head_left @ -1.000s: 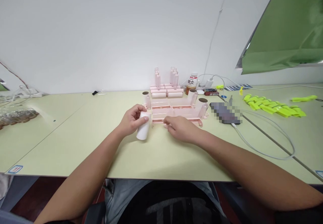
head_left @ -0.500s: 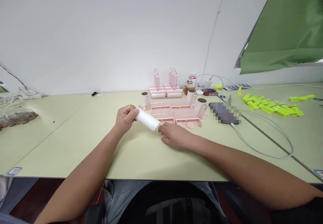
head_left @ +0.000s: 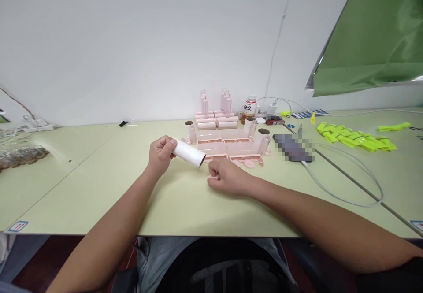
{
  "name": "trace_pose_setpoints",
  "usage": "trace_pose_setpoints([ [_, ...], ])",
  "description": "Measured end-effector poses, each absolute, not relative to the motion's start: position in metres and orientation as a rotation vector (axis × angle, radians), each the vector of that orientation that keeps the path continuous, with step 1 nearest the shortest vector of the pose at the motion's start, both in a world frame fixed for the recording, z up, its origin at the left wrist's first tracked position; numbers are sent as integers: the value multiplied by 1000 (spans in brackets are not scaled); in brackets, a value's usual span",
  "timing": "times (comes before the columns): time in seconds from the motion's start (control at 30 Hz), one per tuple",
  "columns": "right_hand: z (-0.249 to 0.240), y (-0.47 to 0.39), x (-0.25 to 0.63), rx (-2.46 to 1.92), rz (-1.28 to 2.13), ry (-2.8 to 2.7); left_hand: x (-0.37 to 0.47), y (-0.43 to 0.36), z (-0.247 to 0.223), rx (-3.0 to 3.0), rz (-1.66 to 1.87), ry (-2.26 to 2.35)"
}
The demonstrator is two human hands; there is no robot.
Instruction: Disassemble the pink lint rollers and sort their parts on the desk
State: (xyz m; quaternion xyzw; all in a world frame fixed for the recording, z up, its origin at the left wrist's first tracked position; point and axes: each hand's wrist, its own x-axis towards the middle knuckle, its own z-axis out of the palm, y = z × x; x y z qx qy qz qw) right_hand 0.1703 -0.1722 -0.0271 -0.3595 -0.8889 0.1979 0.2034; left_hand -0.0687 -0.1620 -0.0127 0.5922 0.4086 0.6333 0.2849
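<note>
Left grip (head_left: pixel 161 154) pinches tilted roll (head_left: pixel 189 152); right grip (head_left: pixel 231 177) curled.

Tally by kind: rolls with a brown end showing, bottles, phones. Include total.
Rolls with a brown end showing: 4 (one in the left hand, three upright on the table)
Bottle: 1
Phone: 1
Total: 6

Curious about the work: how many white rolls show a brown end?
4: a held roll in the left hand; by the pink trays, a left roll, back-right roll and front-right roll. Others may be hidden.
</note>
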Motion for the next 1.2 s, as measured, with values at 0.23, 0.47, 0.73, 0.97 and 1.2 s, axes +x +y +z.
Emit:
trace_pose_setpoints([
  [0.23, -31, -170, 170, -872, 803, -2016, -68, -162, -12, 1567, 1714, 1142],
  [0.47, -31, -172, 169, -656, 742, -1852, -63, -165, -13, 1681, 1664, 1198],
  [0.73, -37, -171, 167, -644, 791, -1791, -62, -166, -16, 1742, 1555, 1178],
  [0.97, -39, -166, 168, -615, 871, -1687, -65, -168, -14, 1791, 1128, 1095],
  [1.2, -44, -164, 168, -597, 924, -1717, -50, -177, -15, 1972, 769, 1045],
])
